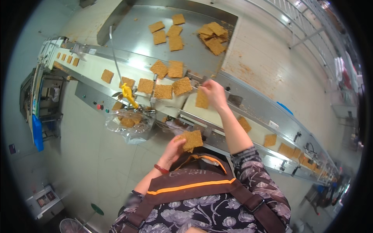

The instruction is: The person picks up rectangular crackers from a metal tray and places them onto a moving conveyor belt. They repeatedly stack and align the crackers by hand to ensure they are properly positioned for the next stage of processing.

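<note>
My left hand (172,150), below the near edge of the conveyor, grips a few stacked square golden-brown crisp pieces (193,139). A red bangle circles that wrist. Over the belt, the fingers of my right hand (215,92) pinch the upper end of another golden piece (201,99). Whether this piece touches the pale conveyor belt (215,117) is hard to tell. Left of my right hand, several squares sit close together where two belts meet, one being a square piece (182,86). Further right, a single piece (244,124) lies on the belt.
Beyond the belt, a steel tray table (131,32) carries loose squares and a heaped pile (214,36). A yellow air gun (128,94) hangs near a clear plastic bag (129,122) with pieces inside. Red and green buttons (100,107) line the side panel. White railings (306,35) stand at upper right.
</note>
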Available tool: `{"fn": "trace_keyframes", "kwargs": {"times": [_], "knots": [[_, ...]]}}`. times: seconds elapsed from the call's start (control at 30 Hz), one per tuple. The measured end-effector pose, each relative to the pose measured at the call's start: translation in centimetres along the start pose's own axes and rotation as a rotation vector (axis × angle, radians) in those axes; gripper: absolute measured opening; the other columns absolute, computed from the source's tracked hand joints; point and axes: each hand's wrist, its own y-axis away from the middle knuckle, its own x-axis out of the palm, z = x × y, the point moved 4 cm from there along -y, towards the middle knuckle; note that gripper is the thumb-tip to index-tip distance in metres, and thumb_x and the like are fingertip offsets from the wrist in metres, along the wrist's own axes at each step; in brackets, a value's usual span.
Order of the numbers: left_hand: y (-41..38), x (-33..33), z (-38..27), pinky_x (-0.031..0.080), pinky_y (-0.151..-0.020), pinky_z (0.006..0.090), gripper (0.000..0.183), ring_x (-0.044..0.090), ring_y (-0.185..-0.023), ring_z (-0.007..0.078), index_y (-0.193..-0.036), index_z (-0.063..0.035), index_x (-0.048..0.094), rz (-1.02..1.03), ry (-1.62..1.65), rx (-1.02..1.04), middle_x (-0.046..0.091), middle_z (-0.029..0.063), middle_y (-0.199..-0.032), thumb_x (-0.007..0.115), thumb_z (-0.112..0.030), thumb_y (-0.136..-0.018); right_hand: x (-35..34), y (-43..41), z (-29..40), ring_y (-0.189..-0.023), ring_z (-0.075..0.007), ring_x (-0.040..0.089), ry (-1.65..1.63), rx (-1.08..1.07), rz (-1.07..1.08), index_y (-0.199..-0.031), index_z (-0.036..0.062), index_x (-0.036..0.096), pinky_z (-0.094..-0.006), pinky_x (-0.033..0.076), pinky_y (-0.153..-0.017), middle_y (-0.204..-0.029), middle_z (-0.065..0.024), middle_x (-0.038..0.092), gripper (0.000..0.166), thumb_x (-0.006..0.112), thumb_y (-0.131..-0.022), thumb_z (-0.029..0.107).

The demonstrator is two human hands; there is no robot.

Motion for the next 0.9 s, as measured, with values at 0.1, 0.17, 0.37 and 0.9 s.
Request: {"fn": "trace_keyframes", "kwargs": {"times": [0.1,0.17,0.37,0.9], "knots": [[-0.5,1.5,-0.2,0.044,-0.093,0.0382,0.033,0.056,-0.105,0.0234,-0.116,-0.0013,0.049,0.034,-0.013,-0.020,0.058,0.0103,-0.111,0.054,-0.002,-0.084,-6.8,7.0,-7.1,-0.067,-0.0102,0.056,-0.302,0.146,-0.207,-0.086,0.0017,0.058,-0.0267,0.047,-0.064,-0.074,-0.0052,0.061,0.016,0.066,-0.080,0.015],[-1.1,2.3,0.0,0.044,-0.094,0.0385,0.032,0.056,-0.105,0.0235,-0.116,-0.0009,0.049,0.051,-0.046,-0.059,0.058,0.0105,-0.112,0.054,-0.002,-0.084,-8.8,11.7,-12.8,-0.067,-0.0117,0.056,-0.257,0.234,-0.307,-0.085,0.0026,0.058,-0.0276,0.046,-0.063,-0.074,-0.0053,0.061,0.017,0.067,-0.080,0.015],[-2.5,4.4,1.1,0.046,-0.090,0.0348,0.033,0.057,-0.102,0.0205,-0.116,-0.0017,0.048,0.113,-0.187,-0.112,0.057,0.0090,-0.111,0.056,-0.006,-0.084,-11.0,17.0,-11.0,-0.093,-0.0215,0.052,0.688,0.117,-0.408,-0.087,0.0083,0.059,-0.0389,0.043,-0.075,-0.095,-0.0060,0.056,0.029,0.072,-0.074,0.031],[-3.2,11.7,3.1,0.049,-0.090,0.0398,0.031,0.058,-0.105,0.0241,-0.117,-0.0006,0.047,0.191,-0.301,-0.195,0.057,0.0110,-0.111,0.051,-0.007,-0.087,-18.7,23.2,-16.6,-0.096,-0.0266,0.052,0.849,0.286,-0.535,-0.109,0.0095,0.054,-0.0432,0.042,-0.078,-0.101,-0.0071,0.055,0.052,0.069,-0.073,0.044]]}}
